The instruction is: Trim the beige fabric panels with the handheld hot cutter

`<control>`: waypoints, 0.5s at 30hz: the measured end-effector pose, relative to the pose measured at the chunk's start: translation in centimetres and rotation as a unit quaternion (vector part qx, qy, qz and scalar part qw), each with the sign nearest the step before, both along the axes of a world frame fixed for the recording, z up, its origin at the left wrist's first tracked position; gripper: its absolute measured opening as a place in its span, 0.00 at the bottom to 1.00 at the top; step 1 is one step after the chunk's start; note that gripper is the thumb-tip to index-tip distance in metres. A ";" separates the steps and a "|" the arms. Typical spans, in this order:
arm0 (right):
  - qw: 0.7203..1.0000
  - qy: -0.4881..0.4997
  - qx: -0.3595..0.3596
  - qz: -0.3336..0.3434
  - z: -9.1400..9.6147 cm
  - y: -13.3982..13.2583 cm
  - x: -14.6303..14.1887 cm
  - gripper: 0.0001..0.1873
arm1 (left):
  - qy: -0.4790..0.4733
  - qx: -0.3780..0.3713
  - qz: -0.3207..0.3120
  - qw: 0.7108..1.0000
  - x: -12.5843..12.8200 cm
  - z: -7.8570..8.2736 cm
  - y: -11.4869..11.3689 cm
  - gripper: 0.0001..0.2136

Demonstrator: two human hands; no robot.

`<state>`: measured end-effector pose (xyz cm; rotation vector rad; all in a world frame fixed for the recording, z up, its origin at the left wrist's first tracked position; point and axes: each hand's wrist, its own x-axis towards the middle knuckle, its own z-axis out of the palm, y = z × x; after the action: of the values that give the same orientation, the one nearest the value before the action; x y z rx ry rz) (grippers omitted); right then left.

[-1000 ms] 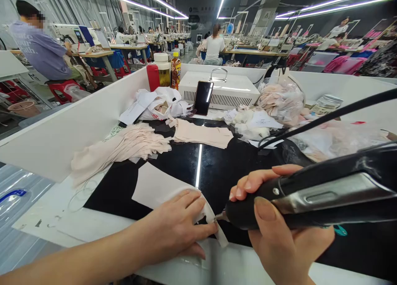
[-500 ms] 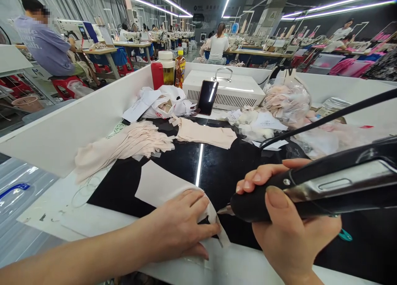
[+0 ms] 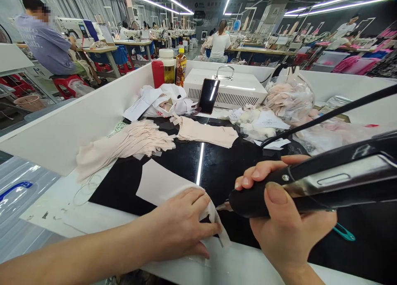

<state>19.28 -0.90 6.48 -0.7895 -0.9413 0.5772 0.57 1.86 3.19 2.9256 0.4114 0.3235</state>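
My left hand (image 3: 182, 225) lies over a pale pink fabric piece (image 3: 161, 181) at the front of the black board, with bent fingers holding its folded edge. A narrow end of the cloth hangs past the fingertips. My right hand (image 3: 283, 223) is wrapped around a thick black corded handheld tool (image 3: 254, 202) with a silver lever. The tool's pointed metal tip (image 3: 223, 206) is at the fabric's edge, just right of my left fingers; whether it touches is hard to tell.
A fanned stack of pink pieces (image 3: 127, 146) and a flat stack (image 3: 206, 132) lie behind. A phone (image 3: 209, 95) leans on a white vented box (image 3: 238, 86). Bagged fabric (image 3: 290, 92) sits right, under the tool's cable (image 3: 328, 115). A turquoise tool (image 3: 345, 233) lies near my right wrist.
My right hand and the tool have shifted very slightly left, the tip closer to the fabric edge. More of the turquoise tool shows. My left hand keeps its hold; the view has shifted a little.
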 end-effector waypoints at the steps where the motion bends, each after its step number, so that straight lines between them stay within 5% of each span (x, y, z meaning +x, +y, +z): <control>1: 1.000 -0.002 -0.001 -0.001 0.0 0.0 0.0 0.19 | 0.002 0.000 -0.001 1.000 0.0 0.1 0.0 0.24; 15: 1.000 -0.006 -0.019 0.002 -0.2 -0.1 -0.4 0.17 | 0.019 -0.012 0.007 1.000 -0.3 0.2 0.0 0.24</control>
<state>18.88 -0.96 6.33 -0.8251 -0.9462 0.5956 0.24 1.87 3.37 2.9110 0.4373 0.2623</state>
